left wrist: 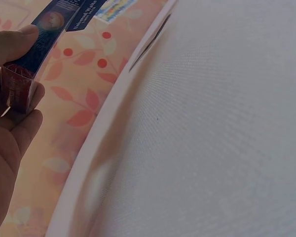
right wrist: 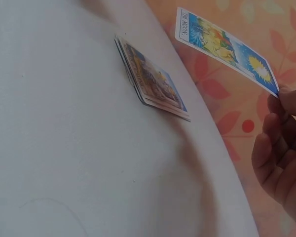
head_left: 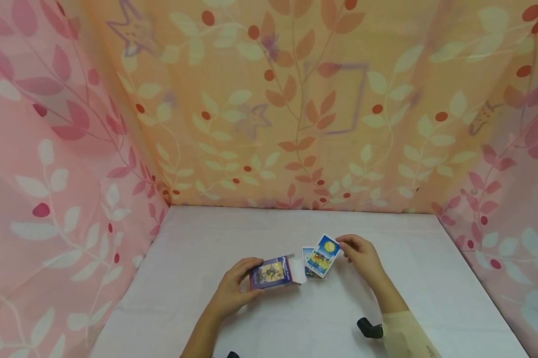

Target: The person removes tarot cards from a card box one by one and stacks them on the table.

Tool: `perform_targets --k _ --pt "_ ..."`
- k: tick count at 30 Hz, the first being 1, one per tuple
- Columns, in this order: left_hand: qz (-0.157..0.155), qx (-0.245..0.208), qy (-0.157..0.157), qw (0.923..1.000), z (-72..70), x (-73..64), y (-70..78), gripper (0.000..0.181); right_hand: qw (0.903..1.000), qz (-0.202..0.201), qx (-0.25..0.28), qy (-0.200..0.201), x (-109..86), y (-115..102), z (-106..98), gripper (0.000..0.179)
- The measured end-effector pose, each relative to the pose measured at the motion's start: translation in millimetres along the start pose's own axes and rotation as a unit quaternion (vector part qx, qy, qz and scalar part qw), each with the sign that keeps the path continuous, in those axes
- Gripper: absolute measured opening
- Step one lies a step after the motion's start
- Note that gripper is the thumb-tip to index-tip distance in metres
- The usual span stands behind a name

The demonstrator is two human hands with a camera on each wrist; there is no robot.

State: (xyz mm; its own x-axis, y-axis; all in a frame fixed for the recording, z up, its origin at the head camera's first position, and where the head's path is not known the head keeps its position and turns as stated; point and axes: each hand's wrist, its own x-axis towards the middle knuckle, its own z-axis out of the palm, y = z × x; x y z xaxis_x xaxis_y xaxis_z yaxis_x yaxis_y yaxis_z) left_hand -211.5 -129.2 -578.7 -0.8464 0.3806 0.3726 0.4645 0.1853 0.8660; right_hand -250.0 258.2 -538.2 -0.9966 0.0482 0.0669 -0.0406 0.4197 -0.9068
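Note:
The left hand [head_left: 233,288] grips a dark blue card box [head_left: 270,273] by its closed end, thumb on one edge and fingers on the other. White flaps [head_left: 297,270] at the box's right end stand open. Between thumb and fingers of the right hand [head_left: 362,256] a tarot card [head_left: 323,256] is pinched at one corner; the right wrist view shows "THE MOON" printed on this card [right wrist: 227,49]. Below the raised card, a small stack of tarot cards [right wrist: 155,81] lies on the table, partly covered by it in the head view.
A white cloth covers the table [head_left: 184,238]. Patterned curtains, orange at the back [head_left: 269,164] and pink at both sides, enclose it. Near the right sleeve [head_left: 407,333] is a black object [head_left: 369,328], apparently the wrist camera.

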Motion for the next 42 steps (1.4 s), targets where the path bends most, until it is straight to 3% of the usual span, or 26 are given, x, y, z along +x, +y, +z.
perform_targets --k 7,21,35,42 --pt "0.0 0.009 0.005 0.9999 0.6 -0.5 0.3 0.075 0.9994 0.024 -0.014 -0.023 15.2 20.1 7.1 0.027" --pt "0.009 0.011 -0.002 0.9999 -0.9 -1.5 -2.1 0.073 0.995 0.034 -0.062 -0.07 41.2 31.6 20.7 0.02" --pt "0.004 0.011 0.0 0.9999 -1.7 -1.2 -1.9 0.073 0.9945 -0.003 -0.061 -0.085 50.4 41.2 30.8 0.017" --pt "-0.008 0.023 -0.002 0.9997 -2.7 -0.8 -1.4 0.074 0.9916 -0.019 -0.086 -0.095 54.9 44.1 38.2 0.014"
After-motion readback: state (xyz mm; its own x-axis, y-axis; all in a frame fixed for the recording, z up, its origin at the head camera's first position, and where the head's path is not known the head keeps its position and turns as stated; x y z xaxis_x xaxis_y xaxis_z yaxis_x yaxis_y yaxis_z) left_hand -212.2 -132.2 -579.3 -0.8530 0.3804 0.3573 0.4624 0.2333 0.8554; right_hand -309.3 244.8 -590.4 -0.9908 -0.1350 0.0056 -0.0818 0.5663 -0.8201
